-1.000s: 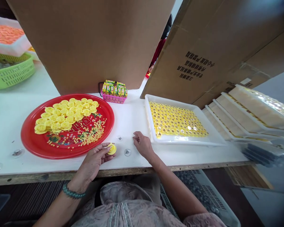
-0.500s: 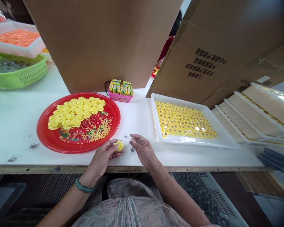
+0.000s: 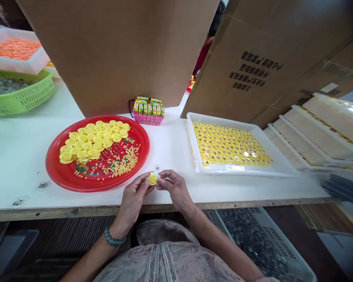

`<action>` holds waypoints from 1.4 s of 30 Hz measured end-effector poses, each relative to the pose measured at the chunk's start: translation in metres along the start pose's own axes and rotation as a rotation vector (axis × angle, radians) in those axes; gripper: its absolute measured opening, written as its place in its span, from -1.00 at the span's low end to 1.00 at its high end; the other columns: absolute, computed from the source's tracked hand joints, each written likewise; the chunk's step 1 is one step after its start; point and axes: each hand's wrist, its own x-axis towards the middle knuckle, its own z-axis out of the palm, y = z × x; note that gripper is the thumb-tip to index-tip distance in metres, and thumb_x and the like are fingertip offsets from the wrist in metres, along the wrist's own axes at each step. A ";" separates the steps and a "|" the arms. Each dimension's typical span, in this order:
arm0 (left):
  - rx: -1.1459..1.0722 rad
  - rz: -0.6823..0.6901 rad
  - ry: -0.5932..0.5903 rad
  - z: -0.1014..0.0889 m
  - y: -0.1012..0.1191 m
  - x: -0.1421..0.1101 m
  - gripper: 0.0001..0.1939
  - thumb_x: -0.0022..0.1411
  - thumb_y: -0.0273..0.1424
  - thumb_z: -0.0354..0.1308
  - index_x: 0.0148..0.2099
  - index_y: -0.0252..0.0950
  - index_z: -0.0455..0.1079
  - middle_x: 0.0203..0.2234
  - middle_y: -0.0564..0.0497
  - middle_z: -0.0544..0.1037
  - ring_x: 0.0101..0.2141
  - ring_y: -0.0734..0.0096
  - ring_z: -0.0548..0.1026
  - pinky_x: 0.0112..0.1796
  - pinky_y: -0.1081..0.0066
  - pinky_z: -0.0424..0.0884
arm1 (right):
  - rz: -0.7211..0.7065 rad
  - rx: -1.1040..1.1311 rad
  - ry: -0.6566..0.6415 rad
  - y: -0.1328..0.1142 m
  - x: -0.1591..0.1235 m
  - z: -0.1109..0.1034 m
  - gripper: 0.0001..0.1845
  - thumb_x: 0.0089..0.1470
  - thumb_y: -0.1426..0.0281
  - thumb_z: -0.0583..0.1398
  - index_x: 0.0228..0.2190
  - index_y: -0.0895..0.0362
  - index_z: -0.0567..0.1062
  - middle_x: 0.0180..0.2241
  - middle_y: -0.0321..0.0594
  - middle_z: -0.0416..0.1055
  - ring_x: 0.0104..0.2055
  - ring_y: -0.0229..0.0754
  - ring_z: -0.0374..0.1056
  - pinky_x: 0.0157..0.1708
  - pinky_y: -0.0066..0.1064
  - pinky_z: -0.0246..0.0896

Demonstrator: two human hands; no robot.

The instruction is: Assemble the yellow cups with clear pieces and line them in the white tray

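My left hand (image 3: 137, 192) is closed on a small round yellow plastic cup (image 3: 153, 179), pinched between thumb and fingers at the table's front edge. Against its right side, my right hand (image 3: 174, 187) pinches a thin clear plastic disc (image 3: 158, 181), partly hidden by the fingertips. Just beyond the hands, another clear disc (image 3: 157, 167) with a dark print lies on the white table. To the left is a red round tray (image 3: 55, 172) with a heap of yellow cups (image 3: 95, 139) and scattered tiny yellow bits (image 3: 125, 160).
A white tray (image 3: 223, 171) at right holds rows of finished-looking yellow discs. Stacked white trays (image 3: 320, 137) stand beyond it. A pink basket (image 3: 148, 119) of little boxes sits before upright cardboard (image 3: 120, 58). Loose clear discs (image 3: 20, 201) lie at left, near a green basket (image 3: 26, 96).
My right hand has picked up the clear disc beneath it and brought it left to the yellow cup. My left hand has shifted slightly right, and the two hands now meet.
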 end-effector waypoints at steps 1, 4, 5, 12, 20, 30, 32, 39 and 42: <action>0.003 0.009 -0.007 0.000 -0.001 0.000 -0.61 0.12 -0.24 0.19 -0.01 -0.29 0.41 -0.04 -0.07 0.48 -0.04 0.25 0.43 -0.01 0.30 0.38 | -0.004 -0.030 0.007 0.000 0.000 0.001 -0.74 -0.16 0.30 0.33 -0.37 0.12 0.49 -0.41 -0.34 0.40 -0.48 -0.35 0.37 -0.38 -0.44 0.34; 0.015 0.026 -0.015 0.000 -0.004 -0.001 -0.59 0.15 -0.25 0.17 0.03 -0.29 0.39 0.02 -0.07 0.45 0.02 0.23 0.39 0.04 0.27 0.34 | 0.000 -0.092 0.038 0.001 0.001 0.003 -0.76 -0.17 0.31 0.33 -0.39 0.13 0.49 -0.44 -0.34 0.41 -0.49 -0.35 0.36 -0.41 -0.45 0.34; 0.019 0.027 -0.009 0.000 -0.004 -0.001 -0.58 0.14 -0.26 0.17 0.04 -0.29 0.38 0.04 -0.07 0.44 0.03 0.23 0.38 0.04 0.27 0.33 | 0.005 -0.100 0.050 0.001 0.001 0.004 -0.77 -0.17 0.32 0.33 -0.40 0.14 0.49 -0.46 -0.34 0.41 -0.50 -0.35 0.36 -0.42 -0.46 0.33; 0.103 0.048 0.055 0.000 -0.010 -0.002 -0.59 0.14 -0.26 0.17 0.05 -0.23 0.39 0.06 0.02 0.42 0.05 0.25 0.37 0.05 0.29 0.32 | 0.071 -0.066 0.128 -0.001 -0.005 0.011 -0.75 -0.21 0.30 0.34 -0.46 0.18 0.47 -0.56 -0.34 0.42 -0.57 -0.35 0.33 -0.50 -0.48 0.28; 0.171 0.066 0.007 0.006 -0.009 -0.002 -0.59 0.17 -0.25 0.13 0.07 -0.18 0.36 0.04 0.06 0.43 0.03 0.26 0.39 0.05 0.31 0.33 | 0.033 -0.138 0.175 -0.006 -0.005 0.012 -0.77 -0.15 0.28 0.30 -0.48 0.17 0.45 -0.61 -0.34 0.39 -0.58 -0.34 0.30 -0.51 -0.48 0.25; 0.266 0.124 0.049 0.012 0.007 -0.007 -0.65 0.14 -0.26 0.17 -0.02 -0.19 0.45 -0.05 0.05 0.51 -0.04 0.25 0.45 0.03 0.32 0.37 | -0.236 -0.568 0.221 -0.017 -0.006 0.020 -0.83 -0.03 0.28 0.22 -0.50 0.13 0.42 -0.56 -0.32 0.38 -0.53 -0.29 0.25 -0.50 -0.47 0.19; 0.255 0.117 0.011 0.012 0.008 -0.010 -0.62 0.17 -0.27 0.13 0.04 -0.19 0.40 0.00 0.06 0.48 -0.02 0.25 0.43 0.02 0.32 0.38 | -0.225 -0.545 0.221 -0.018 -0.007 0.018 -0.84 -0.02 0.29 0.21 -0.50 0.13 0.42 -0.58 -0.33 0.36 -0.53 -0.30 0.24 -0.50 -0.48 0.18; 0.254 0.053 -0.062 0.013 0.008 -0.011 -0.61 0.16 -0.35 0.13 0.06 -0.20 0.39 -0.01 0.03 0.48 -0.09 0.26 0.48 -0.02 0.30 0.41 | -0.244 -0.614 0.232 -0.023 -0.017 0.013 -0.83 0.03 0.29 0.18 -0.49 0.13 0.45 -0.52 -0.29 0.41 -0.47 -0.27 0.29 -0.43 -0.46 0.21; 0.249 0.069 -0.078 0.015 0.012 -0.014 -0.62 0.14 -0.38 0.12 0.03 -0.21 0.41 0.00 0.04 0.47 -0.08 0.25 0.47 -0.02 0.31 0.41 | -0.284 -0.677 0.242 -0.023 -0.018 0.012 -0.83 0.03 0.29 0.19 -0.49 0.12 0.46 -0.49 -0.28 0.42 -0.44 -0.26 0.30 -0.41 -0.45 0.21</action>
